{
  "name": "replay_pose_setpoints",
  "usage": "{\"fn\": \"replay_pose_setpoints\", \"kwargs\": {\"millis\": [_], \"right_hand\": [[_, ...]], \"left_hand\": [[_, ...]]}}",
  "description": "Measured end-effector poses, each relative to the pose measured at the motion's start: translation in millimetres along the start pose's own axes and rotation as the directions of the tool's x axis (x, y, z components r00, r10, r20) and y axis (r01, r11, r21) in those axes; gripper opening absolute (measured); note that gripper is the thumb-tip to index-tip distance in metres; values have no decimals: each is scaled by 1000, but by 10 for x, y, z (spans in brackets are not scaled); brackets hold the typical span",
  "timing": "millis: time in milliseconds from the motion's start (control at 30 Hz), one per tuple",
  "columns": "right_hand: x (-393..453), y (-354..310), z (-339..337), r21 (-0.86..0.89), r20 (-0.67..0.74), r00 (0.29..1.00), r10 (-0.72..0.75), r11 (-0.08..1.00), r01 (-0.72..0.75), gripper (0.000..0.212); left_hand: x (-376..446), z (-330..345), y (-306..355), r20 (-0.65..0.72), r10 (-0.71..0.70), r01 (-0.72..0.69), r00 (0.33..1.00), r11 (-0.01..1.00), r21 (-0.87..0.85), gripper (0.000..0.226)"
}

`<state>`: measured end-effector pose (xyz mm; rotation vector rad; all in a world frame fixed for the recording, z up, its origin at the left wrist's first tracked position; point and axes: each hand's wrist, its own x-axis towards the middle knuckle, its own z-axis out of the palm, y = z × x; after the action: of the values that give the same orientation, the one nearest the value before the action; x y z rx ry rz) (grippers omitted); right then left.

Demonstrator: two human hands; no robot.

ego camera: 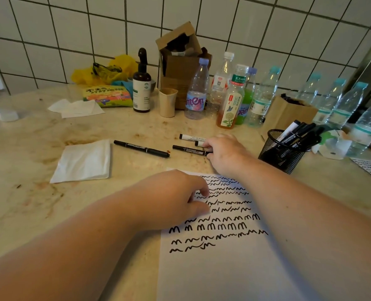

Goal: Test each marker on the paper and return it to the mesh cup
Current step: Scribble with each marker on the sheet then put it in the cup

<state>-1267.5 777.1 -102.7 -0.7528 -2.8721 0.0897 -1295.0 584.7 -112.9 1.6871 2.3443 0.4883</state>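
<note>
A white paper covered in rows of black squiggles lies at the near edge of the counter. My left hand rests on its top left corner, fingers loosely curled, holding nothing. My right hand reaches beyond the paper and pinches the end of a black marker lying on the counter. Two white-barrelled markers lie just behind it, and another black marker lies to the left. The black mesh cup stands at the right with several markers in it.
A folded white napkin lies left of the markers. Behind stand a brown pump bottle, a beige cup, cardboard boxes, several plastic bottles and a snack bag. A tiled wall closes the back.
</note>
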Motion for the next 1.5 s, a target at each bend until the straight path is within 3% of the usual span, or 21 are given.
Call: {"fn": "replay_pose_setpoints", "kwargs": {"millis": [233,333,433,567,667,733,833,1000,1100,1233,1367,1500], "right_hand": [[-197,14,-179,-14,36,997,65,998,-64,18],[-526,26,-436,255,32,995,97,962,-102,14],[-954,58,-577,483,123,991,50,869,-104,16],[-1423,201,-567,785,272,953,-134,604,-139,10],[-1585,274,-408,925,172,964,-203,371,-87,8],[-1620,291,-283,973,97,975,-199,224,-51,9],[-1629,311,-202,992,53,969,-240,123,-23,35],[-1626,287,-184,993,-27,983,-183,111,48,39],[-1602,283,-170,992,-63,990,-127,105,76,40],[-1589,271,-167,995,-34,991,-131,87,46,37],[-1617,253,-177,996,-33,983,-183,78,48,29],[-1648,242,-199,986,-75,978,-196,131,102,20]], "left_hand": [[-17,-7,20,7,-8,8,1000,1000,-29,28],[-31,-8,25,13,-12,13,1000,999,-41,26],[-53,-7,39,8,-20,20,1000,999,-31,23],[-38,26,41,1,-42,42,999,999,-14,22],[-41,10,83,-2,-57,57,998,997,-54,33],[-70,-18,120,-31,-36,30,999,984,-177,27],[-121,-55,162,-60,22,-38,998,957,-287,20],[-133,-89,185,-36,73,-81,997,918,-389,13],[-118,-69,181,-2,70,-67,998,952,-297,10],[-125,-51,216,67,84,-61,994,955,-289,12],[-137,-53,206,10,110,-101,994,939,-328,13],[-131,-109,161,139,174,-108,975,916,-387,25]]}}
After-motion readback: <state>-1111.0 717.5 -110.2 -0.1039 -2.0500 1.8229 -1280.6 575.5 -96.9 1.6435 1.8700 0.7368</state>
